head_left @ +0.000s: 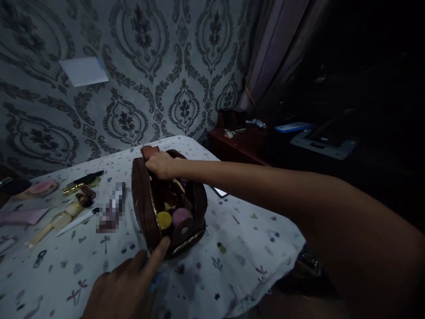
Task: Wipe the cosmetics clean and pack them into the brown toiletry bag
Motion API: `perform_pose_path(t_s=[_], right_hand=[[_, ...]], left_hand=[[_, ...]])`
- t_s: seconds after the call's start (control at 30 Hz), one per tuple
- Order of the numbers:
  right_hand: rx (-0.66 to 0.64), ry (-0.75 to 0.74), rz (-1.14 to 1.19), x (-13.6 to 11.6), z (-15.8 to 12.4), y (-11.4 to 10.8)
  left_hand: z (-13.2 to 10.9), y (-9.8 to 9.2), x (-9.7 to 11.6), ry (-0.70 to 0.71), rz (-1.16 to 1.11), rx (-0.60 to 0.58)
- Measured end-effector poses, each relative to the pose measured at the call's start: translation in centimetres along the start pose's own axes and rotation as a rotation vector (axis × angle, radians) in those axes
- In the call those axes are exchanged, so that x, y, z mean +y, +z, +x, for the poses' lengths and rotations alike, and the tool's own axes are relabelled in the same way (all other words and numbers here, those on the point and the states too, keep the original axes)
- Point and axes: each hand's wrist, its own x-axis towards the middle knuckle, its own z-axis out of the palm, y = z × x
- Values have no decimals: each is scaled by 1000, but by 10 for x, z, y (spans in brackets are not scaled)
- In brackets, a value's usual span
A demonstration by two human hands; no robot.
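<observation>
A brown makeup bag (141, 195) stands unzipped on the table, its mouth facing up. Inside it I can see a yellow round item (164, 219), a pink round item (182, 217) and some shiny gold-coloured things. My right hand (162, 165) is closed at the bag's far end, beside an orange-brown tab (150, 153); its fingertips are hidden in the bag's mouth. From the near side, my left hand (124, 281) grips the bag's near end, one finger stretched onto the rim and the others bent and partly hidden. A blurred blue patch shows beside the left hand.
Left of the bag lie a pink tube (23, 216), a pink compact (43, 187), a gold tube (73, 188), brushes and other cosmetics on the printed tablecloth (245, 270). A phone-like object (219, 192) lies behind my right forearm. A dark red cabinet (232, 144) stands beyond.
</observation>
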Motion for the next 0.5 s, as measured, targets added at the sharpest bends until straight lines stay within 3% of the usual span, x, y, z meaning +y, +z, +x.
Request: perform_pose_path(t_s=[0.23,0.5], right_hand=[[75,83,-38,-4,6,9],[51,88,-20,-5,9,12]], left_hand=[[1,2,1,2,-4,-5],[-1,4,2,13,-12,15]])
